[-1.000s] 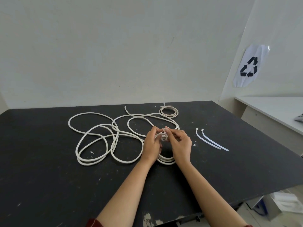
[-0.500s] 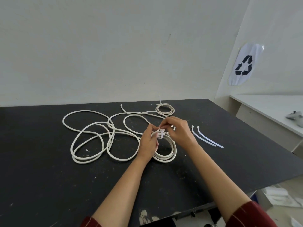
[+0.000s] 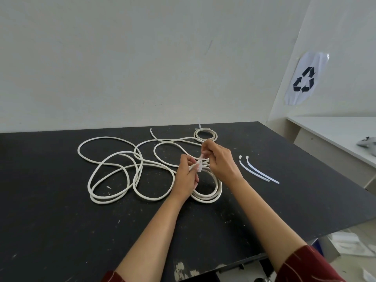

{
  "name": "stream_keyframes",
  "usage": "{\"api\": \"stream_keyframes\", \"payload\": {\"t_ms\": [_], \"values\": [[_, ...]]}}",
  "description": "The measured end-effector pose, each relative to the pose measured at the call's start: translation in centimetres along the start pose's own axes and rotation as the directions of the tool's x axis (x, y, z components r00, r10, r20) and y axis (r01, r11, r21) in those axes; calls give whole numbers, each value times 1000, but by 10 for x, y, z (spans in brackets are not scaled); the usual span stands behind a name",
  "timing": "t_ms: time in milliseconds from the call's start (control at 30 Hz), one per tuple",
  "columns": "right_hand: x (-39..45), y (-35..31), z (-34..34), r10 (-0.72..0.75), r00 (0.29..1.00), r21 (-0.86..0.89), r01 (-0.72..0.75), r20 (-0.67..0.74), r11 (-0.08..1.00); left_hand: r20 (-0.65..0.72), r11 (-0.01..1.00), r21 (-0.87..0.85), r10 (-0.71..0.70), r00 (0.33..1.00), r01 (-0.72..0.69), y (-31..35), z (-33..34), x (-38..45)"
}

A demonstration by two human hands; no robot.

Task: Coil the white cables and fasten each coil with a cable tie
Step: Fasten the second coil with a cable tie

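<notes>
Cinching tie (image 3: 200, 167): left hand (image 3: 186, 178) pinches coil (image 3: 211, 190) steady; right hand (image 3: 218, 159) grips tail, pulling upward to tighten.

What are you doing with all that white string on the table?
A person is bundling white cables on a black table. The left hand holds a fresh coil while the right hand pulls a cable tie around it. One small coil at the back is already tied. Loose cable sprawls to the left, and two spare ties wait on the right.
</notes>
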State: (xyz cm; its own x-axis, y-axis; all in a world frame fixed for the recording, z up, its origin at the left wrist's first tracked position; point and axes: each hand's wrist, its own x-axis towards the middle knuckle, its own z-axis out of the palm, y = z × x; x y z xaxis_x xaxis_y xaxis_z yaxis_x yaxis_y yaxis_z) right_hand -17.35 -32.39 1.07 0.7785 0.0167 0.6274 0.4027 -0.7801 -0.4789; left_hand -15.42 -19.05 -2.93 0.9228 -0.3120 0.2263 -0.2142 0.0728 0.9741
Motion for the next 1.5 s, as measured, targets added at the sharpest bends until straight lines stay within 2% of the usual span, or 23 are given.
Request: {"api": "stream_keyframes", "payload": {"t_ms": [200, 300, 433, 567, 733, 900, 1000, 1167, 1367, 1500], "values": [[7, -5, 4, 147, 989, 88, -146, -4, 985, 23, 999, 11, 34, 999, -35, 0, 3, -1], [9, -2, 6, 250, 968, 156, -243, -29, 957, 34, 999, 18, 49, 998, -50, -1, 3, -1], [7, 1, 6, 344, 939, 239, -335, 4, 911, 53, 999, -14, 34, 998, -33, 0, 1, -3], [-2, -2, 2, 293, 955, 348, -288, 41, 892, 44, 997, -76, 5, 999, -1, 1, 1, -3], [-9, -3, 9, 243, 967, 356, -203, -71, 912, 41, 994, -112, -10, 999, 14, 4, 2, -5], [-6, -5, 10, 171, 982, 196, -153, -78, 969, 46, 993, -110, 33, 998, -28, 1, 3, -4], [1, -4, 8, 150, 986, 98, -143, -70, 985, 58, 993, -45, 110, 992, -108, -5, 3, -2], [-1, -6, 7, 162, 982, 155, -146, -96, 977, 31, 982, 2, 187, 982, -187, -3, 3, -2], [-3, -5, 7, 165, 983, 224, -144, -80, 964, 41, 989, -81, 125, 991, -122, 1, 3, -2], [-5, -2, 10, 144, 978, 203, -111, -153, 973, 51, 995, -77, 70, 996, -66, 2, 3, -2]]}}
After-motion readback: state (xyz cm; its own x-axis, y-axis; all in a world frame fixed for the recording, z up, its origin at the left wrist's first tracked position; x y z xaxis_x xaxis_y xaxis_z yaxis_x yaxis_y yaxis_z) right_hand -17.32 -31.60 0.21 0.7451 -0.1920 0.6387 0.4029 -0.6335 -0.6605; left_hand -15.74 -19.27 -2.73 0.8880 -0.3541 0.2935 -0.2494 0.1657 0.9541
